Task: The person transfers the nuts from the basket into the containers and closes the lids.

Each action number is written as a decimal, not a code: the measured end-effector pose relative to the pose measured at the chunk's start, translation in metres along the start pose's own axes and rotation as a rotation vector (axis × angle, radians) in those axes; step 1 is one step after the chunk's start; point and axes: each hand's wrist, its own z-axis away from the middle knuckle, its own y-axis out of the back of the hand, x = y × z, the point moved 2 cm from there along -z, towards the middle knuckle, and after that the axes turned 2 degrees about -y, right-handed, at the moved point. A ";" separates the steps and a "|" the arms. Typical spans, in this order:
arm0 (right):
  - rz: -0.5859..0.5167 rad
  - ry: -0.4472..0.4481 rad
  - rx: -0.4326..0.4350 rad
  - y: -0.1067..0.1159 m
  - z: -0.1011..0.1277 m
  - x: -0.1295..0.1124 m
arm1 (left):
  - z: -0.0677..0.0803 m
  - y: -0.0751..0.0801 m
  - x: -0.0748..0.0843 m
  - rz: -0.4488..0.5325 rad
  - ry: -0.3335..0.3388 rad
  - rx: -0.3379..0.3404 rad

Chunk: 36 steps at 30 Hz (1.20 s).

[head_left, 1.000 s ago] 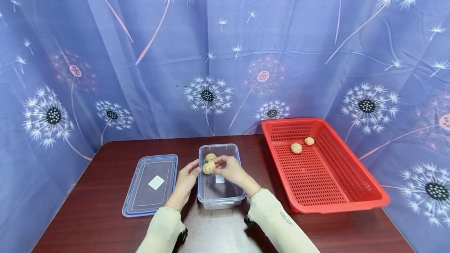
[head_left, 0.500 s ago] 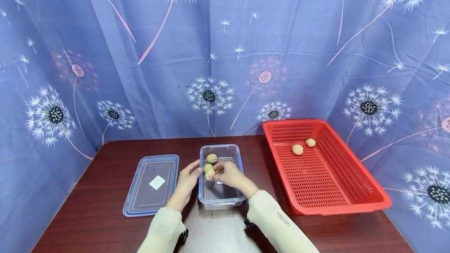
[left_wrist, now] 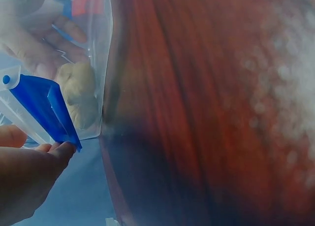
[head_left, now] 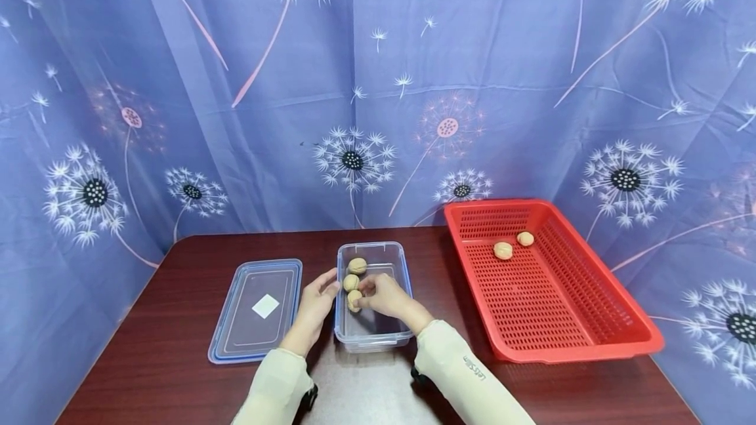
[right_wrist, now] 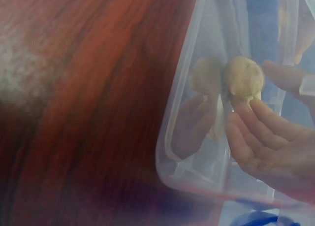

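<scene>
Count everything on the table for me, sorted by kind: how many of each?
Walnuts: 5, three in the clear box, two in the basket
Clear box: 1
Lid: 1
Red basket: 1
Total: 8

We cannot see the fingertips of the right hand (head_left: 380, 294) from the head view; they curl behind the round tan walnut (head_left: 354, 300) inside the clear plastic box (head_left: 403, 266). Both wrist views are blurred, so the dark red wooden bench (left_wrist: 206, 113) shows no grain detail. The left hand (left_wrist: 24, 177) is cut off by the left wrist picture's lower edge.
</scene>
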 end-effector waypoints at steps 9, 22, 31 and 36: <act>-0.053 -0.011 0.000 0.008 0.001 -0.003 | -0.001 0.000 0.001 0.000 -0.002 0.004; -0.093 0.035 -0.006 0.035 -0.006 -0.019 | 0.001 0.000 0.001 0.000 0.009 -0.004; -0.003 0.029 0.055 0.071 -0.021 -0.041 | -0.001 0.000 0.000 -0.005 0.016 0.010; 0.027 0.026 0.053 0.098 -0.029 -0.054 | -0.002 0.001 0.000 -0.003 0.021 0.015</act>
